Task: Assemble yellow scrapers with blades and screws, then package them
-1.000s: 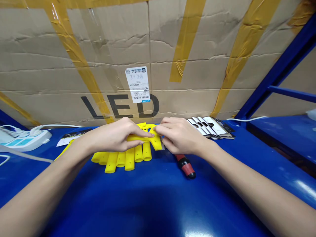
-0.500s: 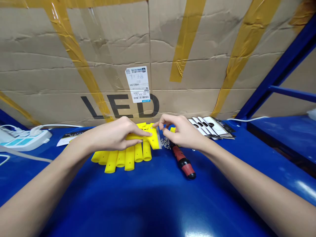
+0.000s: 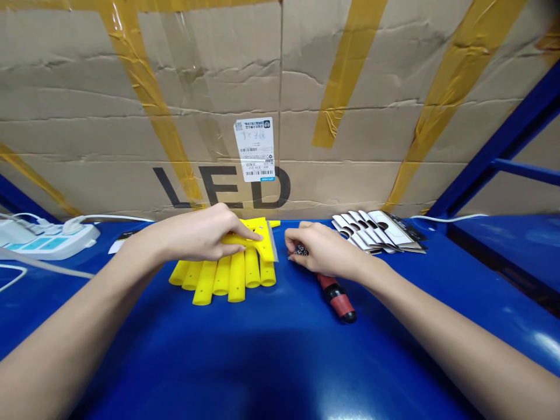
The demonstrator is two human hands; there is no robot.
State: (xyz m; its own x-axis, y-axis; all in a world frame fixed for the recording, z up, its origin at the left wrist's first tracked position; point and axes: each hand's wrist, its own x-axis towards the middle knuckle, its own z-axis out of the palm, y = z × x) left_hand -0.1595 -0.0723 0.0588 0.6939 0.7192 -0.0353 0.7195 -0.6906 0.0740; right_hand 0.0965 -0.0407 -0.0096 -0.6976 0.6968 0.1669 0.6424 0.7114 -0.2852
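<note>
My left hand (image 3: 210, 233) grips a yellow scraper (image 3: 265, 248) with a thin pale blade along its right edge; the index finger presses on its top. Beneath and in front of it lie several yellow tubular handles (image 3: 237, 277) side by side. My right hand (image 3: 321, 245) reaches into a small heap of screws (image 3: 301, 250), fingertips pinched together. Whether a screw is between them is hidden. Below that wrist rests a red and black electric screwdriver (image 3: 338, 298), its front end covered by the hand.
A fanned stack of white and black cards (image 3: 378, 230) lies to the right. On the left is a white power strip (image 3: 61, 240) with cables. A large taped cardboard box (image 3: 350, 169) stands at the back of the blue table (image 3: 245, 361), beside a blue metal frame (image 3: 494, 137).
My right hand has moved from beside the scraper's blade end down to the screw heap. My left hand still holds the scraper. The whole view has shifted slightly.
</note>
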